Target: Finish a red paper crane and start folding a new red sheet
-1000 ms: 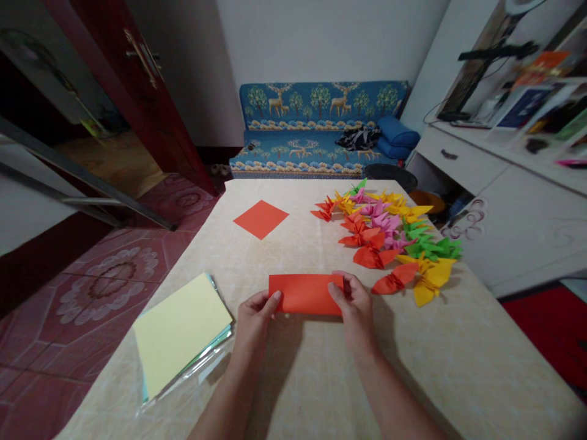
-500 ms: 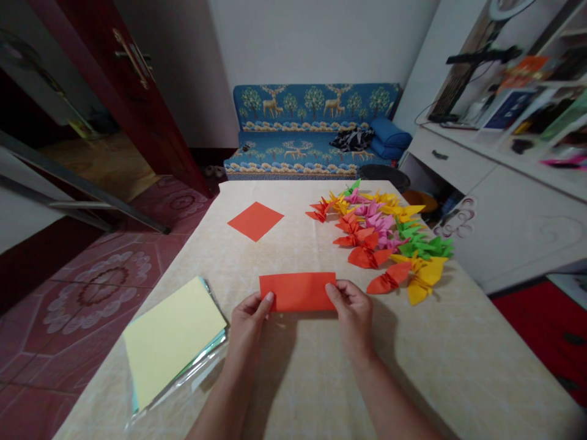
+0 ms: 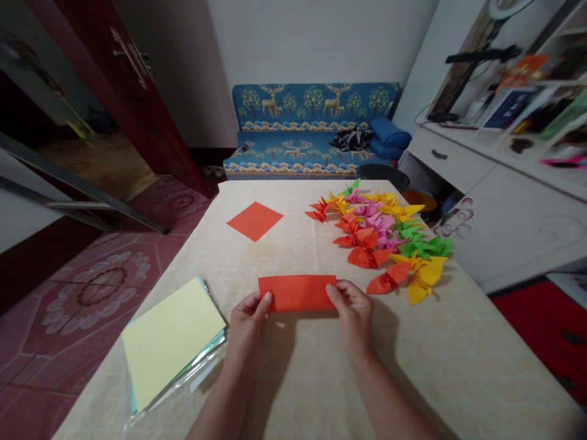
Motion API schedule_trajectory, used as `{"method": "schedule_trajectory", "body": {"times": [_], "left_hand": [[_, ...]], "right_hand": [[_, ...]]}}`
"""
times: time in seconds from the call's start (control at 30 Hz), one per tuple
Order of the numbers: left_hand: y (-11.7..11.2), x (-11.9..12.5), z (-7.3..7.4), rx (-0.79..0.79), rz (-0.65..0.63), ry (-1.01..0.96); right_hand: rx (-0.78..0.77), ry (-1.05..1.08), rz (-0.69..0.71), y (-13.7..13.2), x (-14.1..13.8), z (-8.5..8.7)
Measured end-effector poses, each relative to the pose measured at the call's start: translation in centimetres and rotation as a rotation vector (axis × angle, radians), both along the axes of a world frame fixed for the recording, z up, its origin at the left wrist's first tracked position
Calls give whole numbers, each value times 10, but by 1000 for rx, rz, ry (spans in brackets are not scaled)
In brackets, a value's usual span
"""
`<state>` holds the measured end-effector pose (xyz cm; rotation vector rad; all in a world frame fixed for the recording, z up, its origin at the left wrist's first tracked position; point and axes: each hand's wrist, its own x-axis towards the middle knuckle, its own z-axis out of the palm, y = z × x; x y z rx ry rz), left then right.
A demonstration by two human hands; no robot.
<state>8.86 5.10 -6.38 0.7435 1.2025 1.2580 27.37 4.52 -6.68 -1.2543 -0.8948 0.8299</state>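
Lying flat just below the middle of the frame, the folded red paper (image 3: 297, 293) runs its long axis left to right across the table (image 3: 458, 366), between the two hands and equally near both. The left hand (image 3: 247, 318) pinches its lower left corner, thumb on top, fingers nearly closed on the edge. The right hand (image 3: 352, 311) grips the right end the same way. A red square sheet (image 3: 255, 220) lies higher up, paper cranes (image 3: 389, 238) crowd the right, and a yellow paper stack (image 3: 172, 339) sits lower left.
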Motion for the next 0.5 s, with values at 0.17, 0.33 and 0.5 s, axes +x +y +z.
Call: {"method": "schedule_trajectory", "body": {"times": [0.17,0.33,0.5], "left_hand": [[-1,0,0,47,34,76],[3,-4,-3,92,151,173],[10,-13,-2,120,232,237]], "right_hand": [[-34,34,12,-2,-4,3],[-91,24,83,0,-5,1],[-138,-29,219,3,-3,2]]}}
